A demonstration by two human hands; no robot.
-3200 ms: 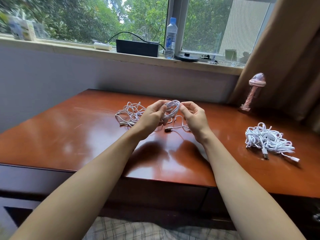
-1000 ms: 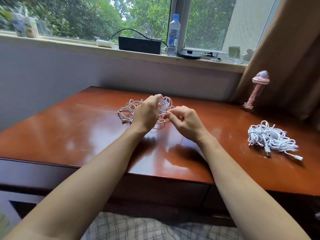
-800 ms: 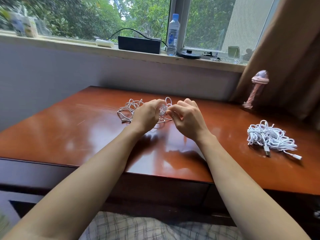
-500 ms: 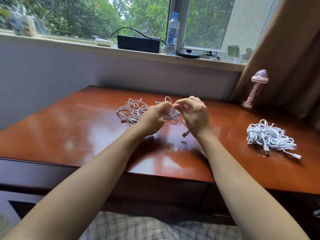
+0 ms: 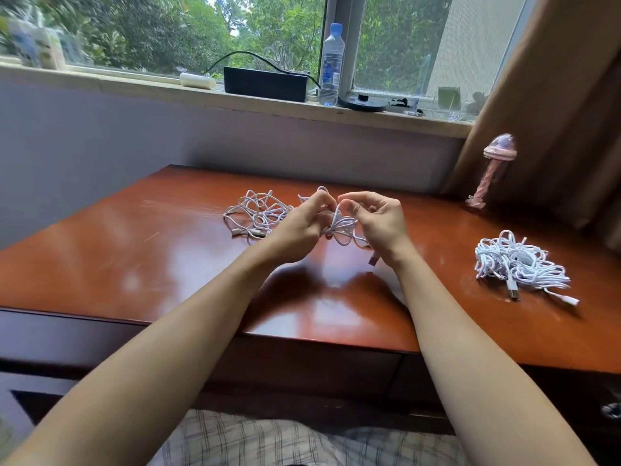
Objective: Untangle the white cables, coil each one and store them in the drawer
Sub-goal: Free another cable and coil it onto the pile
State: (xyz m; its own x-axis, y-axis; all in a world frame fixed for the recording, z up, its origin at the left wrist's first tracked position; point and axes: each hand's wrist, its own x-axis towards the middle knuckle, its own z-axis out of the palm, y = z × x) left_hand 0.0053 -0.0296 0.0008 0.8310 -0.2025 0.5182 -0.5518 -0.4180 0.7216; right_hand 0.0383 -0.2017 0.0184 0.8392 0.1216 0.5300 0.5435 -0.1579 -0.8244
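Note:
Above the middle of the brown desk (image 5: 117, 264), both hands hold one small bundle of white cable (image 5: 341, 227). My left hand (image 5: 302, 227) grips its left side with curled fingers. My right hand (image 5: 379, 223) pinches a loop of it between thumb and forefinger, and a plug end (image 5: 372, 260) hangs below that wrist. A loose tangle of white cables (image 5: 255, 213) lies on the desk just left of my hands. A second heap of white cables (image 5: 517, 264) with plugs lies at the right. The drawer front (image 5: 302, 368) under the desk edge is closed.
A pink bottle (image 5: 490, 173) stands at the desk's far right by a brown curtain (image 5: 554, 112). The windowsill holds a black box (image 5: 265, 84), a water bottle (image 5: 331, 65) and small items. Checked fabric (image 5: 252, 438) lies below the desk.
Both hands kept working the same cable bundle in place. The right hand turned and drew a loop upward, and a plug end dropped to hang below its wrist.

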